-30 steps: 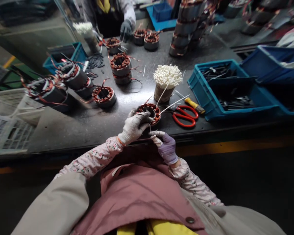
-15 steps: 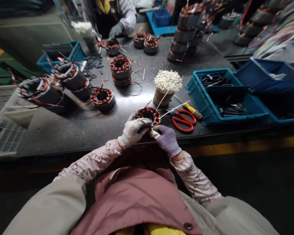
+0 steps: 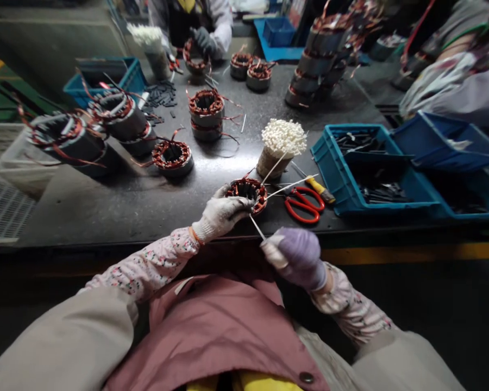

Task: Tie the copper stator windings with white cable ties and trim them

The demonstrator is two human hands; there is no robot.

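A small motor stator with copper windings (image 3: 249,191) sits at the near edge of the dark workbench (image 3: 106,206). My left hand (image 3: 221,213), in a white knit glove, is closed around its near side. My right hand (image 3: 295,256), in a purple glove, is pinched shut on a thin white cable tie (image 3: 256,227) that runs taut from the stator back toward me. Two more white ties (image 3: 289,185) stick out of the stator to the right.
Red scissors (image 3: 304,205) and a yellow-handled tool (image 3: 320,189) lie right of the stator. A cup of white ties (image 3: 281,146) stands behind it. Teal bins (image 3: 350,179) sit right, several stators (image 3: 173,157) left and behind. A person across the bench holds another stator (image 3: 195,57).
My right hand has pulled back from the stator toward my body, drawing the white tie out taut. My left hand stayed on the stator. The person opposite picked up a stator.
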